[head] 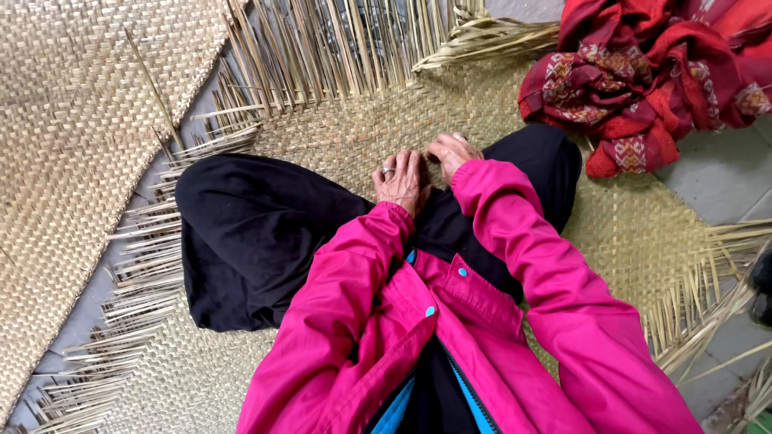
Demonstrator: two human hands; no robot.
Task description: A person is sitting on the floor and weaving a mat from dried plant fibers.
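I sit cross-legged on a half-woven straw mat (pixel 354 137), in black trousers and a bright pink jacket. My left hand (pixel 402 181), with a ring on one finger, rests palm down on the mat's weave just in front of my legs. My right hand (pixel 452 153) lies right beside it, fingers curled down onto the weave. Whether either hand pinches a strand I cannot tell. Loose unwoven straw ends (pixel 322 48) fan out from the mat's far edge, beyond both hands.
A finished woven mat (pixel 72 137) lies at the left. A crumpled red patterned cloth (pixel 651 72) is heaped at the upper right on the grey floor (pixel 724 177). More frayed straw ends (pixel 129 321) stick out at the lower left and right.
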